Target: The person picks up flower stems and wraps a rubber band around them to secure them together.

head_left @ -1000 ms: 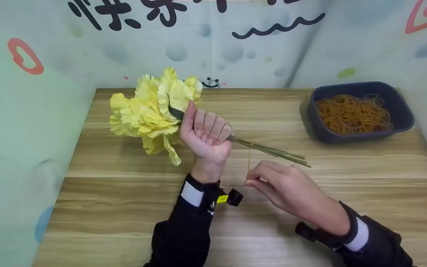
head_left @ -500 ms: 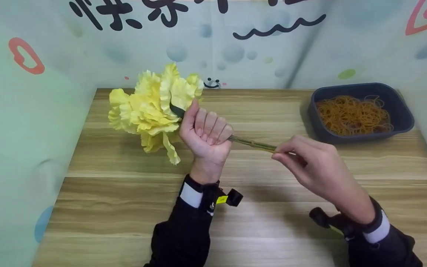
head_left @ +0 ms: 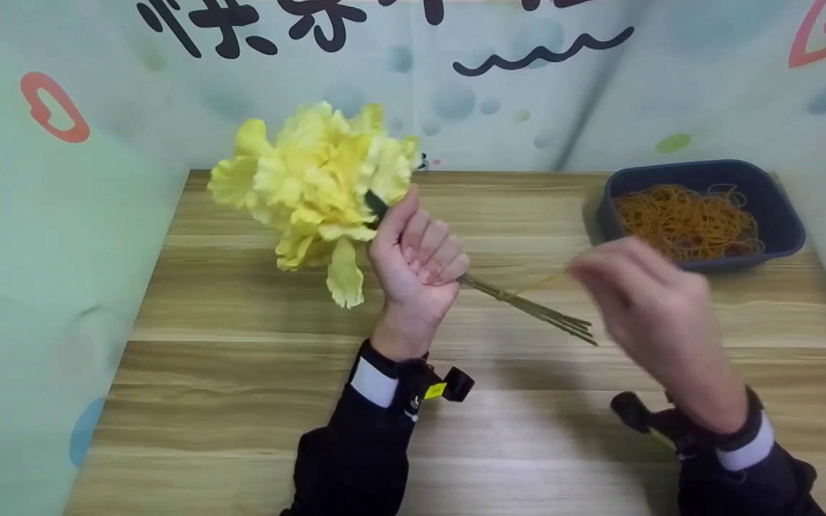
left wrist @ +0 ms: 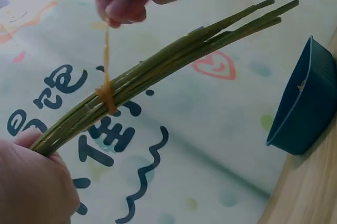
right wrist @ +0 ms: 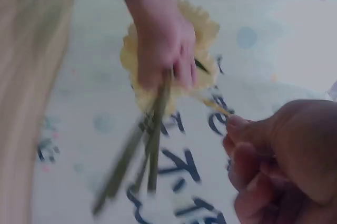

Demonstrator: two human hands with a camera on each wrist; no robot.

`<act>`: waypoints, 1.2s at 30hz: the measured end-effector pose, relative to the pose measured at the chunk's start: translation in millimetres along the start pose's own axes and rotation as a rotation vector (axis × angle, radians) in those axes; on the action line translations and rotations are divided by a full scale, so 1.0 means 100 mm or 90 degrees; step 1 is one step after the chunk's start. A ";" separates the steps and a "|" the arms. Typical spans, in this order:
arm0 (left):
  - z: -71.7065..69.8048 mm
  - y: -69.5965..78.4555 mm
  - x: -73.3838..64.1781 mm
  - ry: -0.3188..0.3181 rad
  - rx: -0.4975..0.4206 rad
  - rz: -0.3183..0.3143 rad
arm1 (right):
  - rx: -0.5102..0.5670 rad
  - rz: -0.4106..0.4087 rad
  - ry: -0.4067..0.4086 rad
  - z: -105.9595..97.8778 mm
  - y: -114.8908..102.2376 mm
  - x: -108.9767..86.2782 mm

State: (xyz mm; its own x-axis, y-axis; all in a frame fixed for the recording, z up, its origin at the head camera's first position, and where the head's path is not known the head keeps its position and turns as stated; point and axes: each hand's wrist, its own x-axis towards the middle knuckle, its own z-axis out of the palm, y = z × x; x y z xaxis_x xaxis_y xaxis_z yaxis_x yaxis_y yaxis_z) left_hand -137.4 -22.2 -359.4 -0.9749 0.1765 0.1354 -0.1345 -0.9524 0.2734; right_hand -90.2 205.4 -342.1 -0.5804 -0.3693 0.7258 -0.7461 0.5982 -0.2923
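Head cam: right grip [head_left: 657, 315] is now up off the stems [head_left: 543, 312], pinching the rubber band [left wrist: 107, 96] taut; left grip [head_left: 420, 258] curls round them, so wrapping looks unfinished.

Before you: one wood-grain worktop [head_left: 226, 401]; along its far edge, one pale wall [head_left: 513, 147], black lettering [head_left: 229, 44], blue-grey spots [head_left: 454, 100].

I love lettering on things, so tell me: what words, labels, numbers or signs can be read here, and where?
"快乐不": large black characters on the backdrop; their tops are cut off in the head view.
Next character: cut off or partly hidden, not readable for sure.
Other lettering on the backdrop, left wrist view: tilted, too unclear to read.
Yellow label at the left wrist: too small.
No legible brands or numbers.
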 end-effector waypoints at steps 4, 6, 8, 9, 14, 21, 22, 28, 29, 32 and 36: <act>0.08 -0.01 -0.05 -0.027 0.001 -0.097 | -0.048 0.031 0.071 0.00 0.14 0.03; 0.10 -0.02 -0.05 -0.039 -0.027 -0.123 | -0.036 0.031 0.055 0.06 0.20 0.04; 0.11 -0.01 -0.06 -0.047 -0.065 -0.136 | -0.021 0.028 0.029 0.12 0.24 0.05; 0.11 -0.01 -0.06 -0.049 -0.085 -0.138 | -0.014 0.025 0.016 0.15 0.25 0.04; 0.10 -0.01 -0.08 -0.084 -0.168 -0.130 | 0.042 0.006 -0.024 0.27 0.31 0.02; 0.12 -0.02 -0.10 -0.152 -0.265 -0.136 | 0.206 -0.044 -0.058 0.50 0.33 -0.01; 0.12 -0.02 -0.10 -0.152 -0.268 -0.136 | 0.228 -0.040 -0.057 0.54 0.31 -0.02; 0.13 0.01 -0.10 -0.158 -0.284 -0.131 | 0.274 0.019 -0.071 0.59 0.21 -0.06; 0.13 0.01 -0.10 -0.163 -0.289 -0.129 | 0.278 0.028 -0.075 0.59 0.21 -0.06; 0.13 0.02 -0.10 -0.178 -0.301 -0.117 | 0.307 0.065 -0.095 0.58 0.17 -0.07; 0.11 0.02 -0.10 -0.200 -0.311 -0.073 | 0.333 0.084 -0.131 0.67 0.08 -0.12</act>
State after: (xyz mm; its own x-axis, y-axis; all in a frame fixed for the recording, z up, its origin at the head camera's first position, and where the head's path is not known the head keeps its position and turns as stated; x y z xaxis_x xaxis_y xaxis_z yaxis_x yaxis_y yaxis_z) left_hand -125.8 -23.5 -349.2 -0.8606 0.2789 0.4262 -0.3739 -0.9141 -0.1568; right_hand -111.1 167.5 -394.7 -0.6915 -0.4773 0.5422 -0.6953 0.2363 -0.6787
